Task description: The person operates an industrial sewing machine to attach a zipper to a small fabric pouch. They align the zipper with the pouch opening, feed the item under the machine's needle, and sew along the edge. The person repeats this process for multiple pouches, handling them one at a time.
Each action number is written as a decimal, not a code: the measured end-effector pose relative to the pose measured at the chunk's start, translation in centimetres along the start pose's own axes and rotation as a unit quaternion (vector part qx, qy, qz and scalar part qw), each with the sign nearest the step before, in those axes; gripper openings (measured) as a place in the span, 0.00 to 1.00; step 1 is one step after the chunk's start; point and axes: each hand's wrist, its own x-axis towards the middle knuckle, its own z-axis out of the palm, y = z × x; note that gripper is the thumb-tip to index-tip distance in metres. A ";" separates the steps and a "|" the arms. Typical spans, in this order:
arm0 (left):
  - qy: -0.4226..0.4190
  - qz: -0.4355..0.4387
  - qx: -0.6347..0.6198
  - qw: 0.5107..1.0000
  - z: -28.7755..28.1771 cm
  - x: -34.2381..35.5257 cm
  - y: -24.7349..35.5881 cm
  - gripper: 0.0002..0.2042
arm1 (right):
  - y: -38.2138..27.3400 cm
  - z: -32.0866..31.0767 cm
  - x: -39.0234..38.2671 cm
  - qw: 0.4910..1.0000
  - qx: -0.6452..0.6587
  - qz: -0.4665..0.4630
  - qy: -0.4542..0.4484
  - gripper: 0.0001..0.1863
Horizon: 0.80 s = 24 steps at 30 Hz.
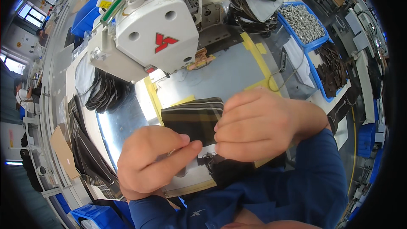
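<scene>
A dark plaid fabric piece [190, 116] with pale stripes lies on the sewing machine's bed, just beyond my hands. My left hand [154, 161] is closed at its near left side, thumb and forefinger pinched together; a small shiny bit shows by the fingers, too little to name. My right hand [256, 127] is curled into a loose fist over the fabric's right edge, and what its fingers hold is hidden. Below the fingertips lies dark, crumpled material [229, 170], partly covered by my right hand. The white sewing machine head [157, 29] stands beyond the fabric.
Stacked fabric pieces [101, 89] stand left of the machine, with another stack [254, 4] behind it. Blue bins at the right hold metal hardware [303, 21] and dark brown pieces [330, 68]. Yellow tape [258, 59] borders the work plate. Plaid cloth [87, 140] hangs at left.
</scene>
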 end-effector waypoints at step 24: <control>0.002 0.019 -0.142 0.990 2.7 -1.1 -2.0 0.09 | 0.5 0.3 -0.5 0.995 0.085 0.039 0.022 0.08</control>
